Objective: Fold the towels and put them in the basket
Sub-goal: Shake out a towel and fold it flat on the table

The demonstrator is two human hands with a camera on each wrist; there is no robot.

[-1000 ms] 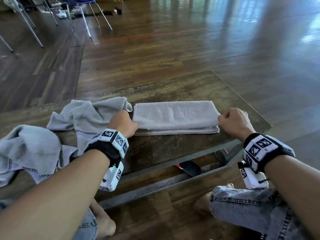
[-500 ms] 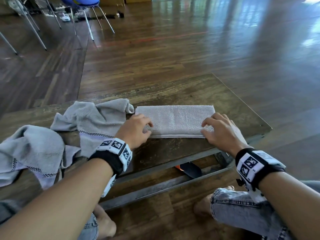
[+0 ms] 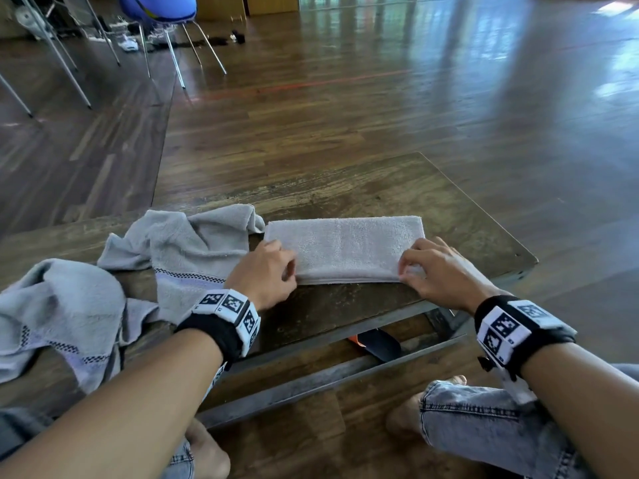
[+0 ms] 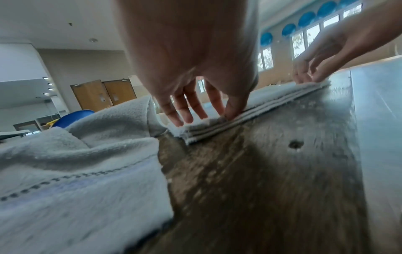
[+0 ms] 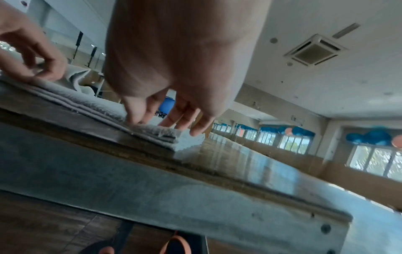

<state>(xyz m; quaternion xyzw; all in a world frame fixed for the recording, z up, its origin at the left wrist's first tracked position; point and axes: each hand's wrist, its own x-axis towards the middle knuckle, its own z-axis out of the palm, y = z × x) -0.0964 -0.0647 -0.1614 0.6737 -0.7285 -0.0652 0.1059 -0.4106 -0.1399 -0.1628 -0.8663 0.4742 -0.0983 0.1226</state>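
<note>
A light grey towel [image 3: 345, 248], folded into a long strip, lies on the low wooden table [image 3: 345, 188] near its front edge. My left hand [image 3: 276, 266] rests its fingertips on the strip's left end, fingers fairly straight, thumb on the near edge [image 4: 195, 113]. At the strip's right end my right hand [image 3: 415, 264] does the same, fingers spread over the corner [image 5: 165, 120]. Neither hand lifts the cloth. Two unfolded grey towels with checked borders lie crumpled to the left, one beside the strip [image 3: 186, 243], one at the table's left end [image 3: 58, 312]. No basket is in view.
The table's right corner [image 3: 518, 261] is just beyond my right hand. A dark object with orange [image 3: 377, 344] lies under the table, and my knees in jeans [image 3: 484, 420] are in front. A blue chair [image 3: 159, 8] and metal legs stand far back left.
A second ago both hands gripped the strip's ends in fists. They have since opened and settled their fingertips on top of the ends. The towel lies flat.
</note>
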